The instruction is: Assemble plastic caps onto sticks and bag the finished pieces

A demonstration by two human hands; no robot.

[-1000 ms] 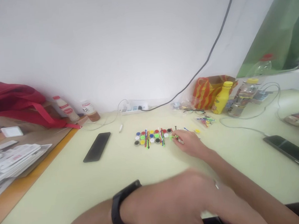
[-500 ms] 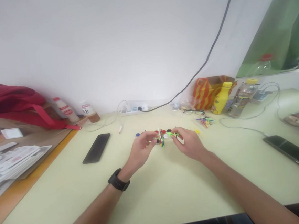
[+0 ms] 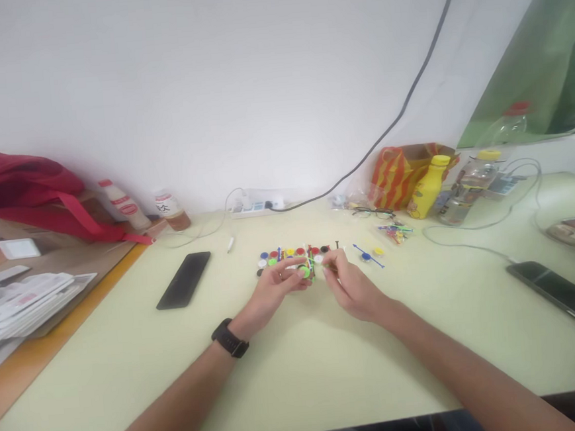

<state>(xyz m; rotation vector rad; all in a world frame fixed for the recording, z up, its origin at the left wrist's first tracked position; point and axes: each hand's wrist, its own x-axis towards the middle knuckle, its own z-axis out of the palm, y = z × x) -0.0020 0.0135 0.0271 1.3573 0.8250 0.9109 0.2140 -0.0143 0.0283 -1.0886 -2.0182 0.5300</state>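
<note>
Far left: dark phone (image 3: 184, 281) flat on the tabletop (image 3: 289, 368), untouched. Left hand (image 3: 268, 290): thumb and forefinger closed on a green disc (image 3: 305, 273), held in front of the rows of coloured discs (image 3: 300, 251), partly hiding them. Change: half a second ago, bright green showed at the right fingertips; now the disc sits in the left. Judged: this piece is the one being worked. Right hand (image 3: 355, 286): just beside, fingers curled; cannot tell whether they pinch anything. Further right: blue stick (image 3: 375, 262) and yellow disc (image 3: 378, 252), now uncovered.
</note>
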